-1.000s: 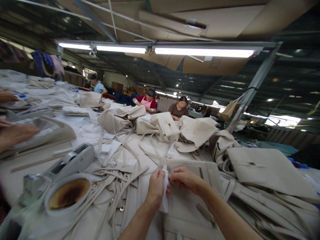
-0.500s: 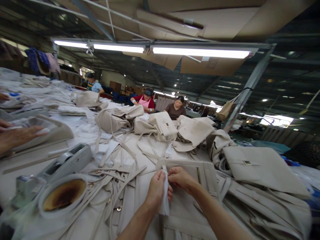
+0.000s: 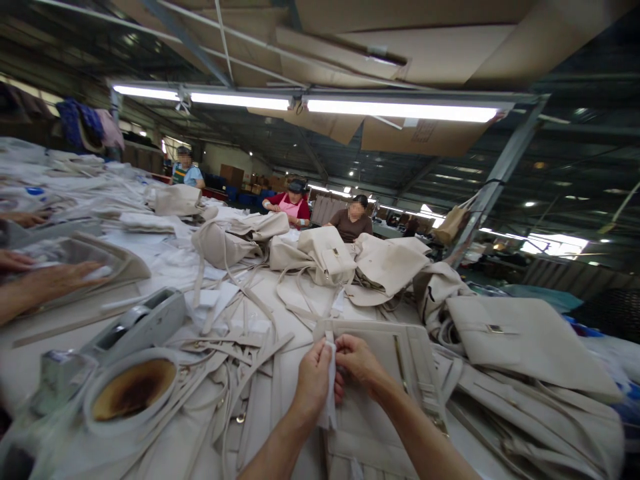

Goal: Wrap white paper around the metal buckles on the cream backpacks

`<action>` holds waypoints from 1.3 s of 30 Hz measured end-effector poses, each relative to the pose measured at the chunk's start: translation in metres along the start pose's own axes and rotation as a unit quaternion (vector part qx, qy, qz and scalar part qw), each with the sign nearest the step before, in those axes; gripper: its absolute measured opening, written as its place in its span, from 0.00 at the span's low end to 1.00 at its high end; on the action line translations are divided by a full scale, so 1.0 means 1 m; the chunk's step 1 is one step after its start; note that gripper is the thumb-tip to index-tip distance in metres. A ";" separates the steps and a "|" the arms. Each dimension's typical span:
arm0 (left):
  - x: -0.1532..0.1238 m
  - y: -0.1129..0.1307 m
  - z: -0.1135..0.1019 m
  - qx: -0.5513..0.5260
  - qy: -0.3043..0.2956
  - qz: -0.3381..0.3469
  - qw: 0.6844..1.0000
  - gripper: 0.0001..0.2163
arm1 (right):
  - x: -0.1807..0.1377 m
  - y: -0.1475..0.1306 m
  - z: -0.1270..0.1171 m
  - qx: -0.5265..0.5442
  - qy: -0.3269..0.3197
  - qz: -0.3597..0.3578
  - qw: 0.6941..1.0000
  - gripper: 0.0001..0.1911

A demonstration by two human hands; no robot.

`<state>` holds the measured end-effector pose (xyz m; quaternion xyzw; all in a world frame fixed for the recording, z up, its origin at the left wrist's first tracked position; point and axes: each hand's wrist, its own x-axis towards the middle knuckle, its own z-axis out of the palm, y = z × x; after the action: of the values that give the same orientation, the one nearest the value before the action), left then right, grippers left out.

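My left hand (image 3: pixel 313 381) is closed around a narrow white strip of thin wrapping (image 3: pixel 329 405) that hangs below the fingers. Close on its right, my right hand (image 3: pixel 357 360) pinches at the strip's upper edge; its fingertips are partly hidden. A beige strap end (image 3: pixel 329 328) sticks out above the wrapping. Under both hands lies a flat beige bag (image 3: pixel 353 427) with gold-coloured metal trim on its right side. Loose beige straps (image 3: pixel 245 380) with small metal fittings are heaped to the left of my left hand.
A tape dispenser (image 3: pixel 143 320) and a round white container with brown-stained contents (image 3: pixel 135 390) stand at left. Beige bags (image 3: pixel 327 257) line the back; another bag (image 3: pixel 520 333) tops a pile at right. A co-worker's hands (image 3: pixel 55 283) work at far left. Several people sit beyond.
Both my hands stay almost in place at the white strip. The co-worker's hand at left has shifted slightly right and down. The view has moved a little.
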<state>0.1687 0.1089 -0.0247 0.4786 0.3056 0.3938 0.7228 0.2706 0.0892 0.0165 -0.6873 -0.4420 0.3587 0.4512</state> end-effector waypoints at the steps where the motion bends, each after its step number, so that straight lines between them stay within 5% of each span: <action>1: 0.001 -0.001 0.000 0.001 -0.002 0.004 1.000 0.28 | 0.000 0.000 0.001 0.012 -0.008 0.009 1.000 0.06; 13: 0.001 0.002 -0.003 0.028 -0.012 0.047 0.998 0.17 | -0.002 0.002 -0.004 0.230 -0.169 0.073 0.956 0.14; 18: 0.006 -0.002 -0.012 0.077 0.041 0.081 0.993 0.23 | -0.002 0.003 -0.006 0.282 -0.202 0.062 0.936 0.18; 30: 0.004 -0.003 -0.015 0.155 0.108 0.076 0.979 0.29 | -0.008 0.010 0.006 0.209 -0.112 -0.061 0.970 0.21; 39: 0.001 0.004 -0.013 0.124 0.090 0.093 0.984 0.22 | -0.001 0.011 0.010 0.276 -0.125 0.013 0.953 0.22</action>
<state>0.1570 0.1164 -0.0253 0.5534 0.3698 0.4595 0.5881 0.2642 0.0891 0.0024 -0.4912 -0.3700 0.5553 0.5599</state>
